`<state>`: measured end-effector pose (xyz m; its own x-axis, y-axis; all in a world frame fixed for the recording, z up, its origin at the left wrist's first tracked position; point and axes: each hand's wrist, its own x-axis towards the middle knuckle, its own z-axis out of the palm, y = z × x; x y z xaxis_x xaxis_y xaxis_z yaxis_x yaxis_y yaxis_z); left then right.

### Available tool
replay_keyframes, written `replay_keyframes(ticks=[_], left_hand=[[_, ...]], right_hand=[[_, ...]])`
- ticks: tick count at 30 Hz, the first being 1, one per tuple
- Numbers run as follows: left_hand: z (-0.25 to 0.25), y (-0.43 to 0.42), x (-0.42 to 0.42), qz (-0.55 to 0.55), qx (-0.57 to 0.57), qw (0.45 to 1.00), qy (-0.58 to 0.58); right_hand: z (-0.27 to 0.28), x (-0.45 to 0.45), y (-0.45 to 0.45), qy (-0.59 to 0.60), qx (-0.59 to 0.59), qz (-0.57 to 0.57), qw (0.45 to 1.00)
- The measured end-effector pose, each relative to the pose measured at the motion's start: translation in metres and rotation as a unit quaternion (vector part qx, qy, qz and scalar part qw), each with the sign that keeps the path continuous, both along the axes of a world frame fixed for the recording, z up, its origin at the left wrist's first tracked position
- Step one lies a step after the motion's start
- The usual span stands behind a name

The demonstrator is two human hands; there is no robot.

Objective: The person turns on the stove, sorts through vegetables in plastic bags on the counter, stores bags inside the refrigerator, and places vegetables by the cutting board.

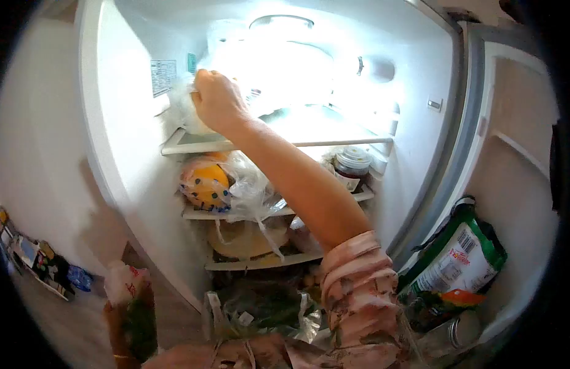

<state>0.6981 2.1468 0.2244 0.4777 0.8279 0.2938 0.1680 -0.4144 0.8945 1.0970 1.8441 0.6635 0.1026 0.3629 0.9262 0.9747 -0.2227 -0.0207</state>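
My right hand (220, 101) reaches into the lit refrigerator above the top shelf (352, 141), at its left end. Its fingers are closed on a whitish clear plastic bag (189, 106), whose contents are lost in the glare. Low at the left, outside the refrigerator, my left hand (114, 317) grips a plastic bag of greens (137, 317); red print marks the bag's pale upper part. That hand lies in shadow, and its fingers are partly hidden.
Below stand a yellow item in a dotted bag (206, 184), a dark-filled jar (352, 166) and a bag of greenery (260, 310). The open door (518, 166) at right holds a green-and-white packet (454, 261) and a lidded jar (460, 332).
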Motion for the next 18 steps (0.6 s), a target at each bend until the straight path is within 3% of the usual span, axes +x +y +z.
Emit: replay_keyframes(ticks=[2,3,6,8,12,15,17,18], left_hand=[[-0.017,0.025,0.010,-0.010,0.035,0.999,0.027],[-0.015,0.031,0.010,0.015,-0.012,0.995,0.095],[-0.007,0.017,0.028,-0.080,-0.100,0.986,-0.106],[0.009,-0.003,0.038,-0.062,-0.089,0.993,-0.057],[0.045,-0.041,0.043,-0.017,-0.064,0.997,0.040],[0.046,-0.054,0.046,-0.031,-0.130,0.982,-0.131],[0.042,-0.031,0.039,0.000,-0.100,0.993,0.062],[0.039,-0.024,0.035,0.017,-0.085,0.983,0.159]], right_hand=[[0.000,-0.007,0.001,-0.028,-0.013,0.020,0.999],[0.001,-0.010,0.002,-0.042,-0.018,0.032,0.998],[-0.001,-0.018,0.002,-0.077,-0.066,0.051,0.993],[0.001,-0.019,0.007,-0.082,-0.120,0.041,0.988],[-0.002,-0.026,0.001,-0.127,-0.078,0.033,0.988],[0.001,-0.030,-0.004,-0.192,-0.048,0.032,0.980],[0.001,-0.026,0.003,-0.219,-0.053,-0.008,0.974],[-0.001,-0.024,0.006,-0.189,-0.096,-0.094,0.973]])
